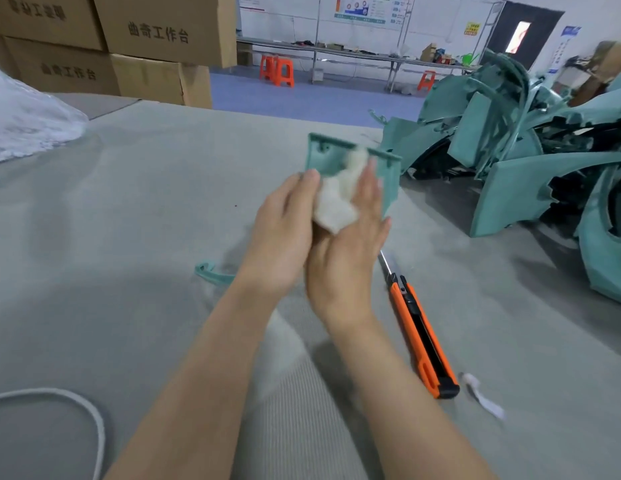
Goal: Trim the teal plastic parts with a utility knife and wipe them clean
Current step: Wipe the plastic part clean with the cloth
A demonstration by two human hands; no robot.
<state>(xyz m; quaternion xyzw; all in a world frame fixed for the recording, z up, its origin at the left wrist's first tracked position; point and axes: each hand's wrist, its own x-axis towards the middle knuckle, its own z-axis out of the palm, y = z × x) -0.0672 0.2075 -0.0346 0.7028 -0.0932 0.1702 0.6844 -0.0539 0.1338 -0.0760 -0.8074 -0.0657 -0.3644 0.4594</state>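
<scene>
Head view: cloth on a teal part over the table

I see my left hand (285, 230) gripping the teal part (324, 155), lifted above the table's (146, 202) middle. My right hand (347, 258) presses a white cloth (337, 199) on it, fingers fairly straight. The utility knife (420, 330) lies blade-out toward the near right edge; a pile of teal parts (510, 140) crowds the far right corner.

Noting cardboard boxes (156, 32) stacked far beyond and left of the left hand (285, 233). Logging a white cord (59, 391) looping nearer and left of it, orange stools (278, 71) far beyond, a white scrap (484, 396) lying nearer and right of the right hand (343, 268).
</scene>
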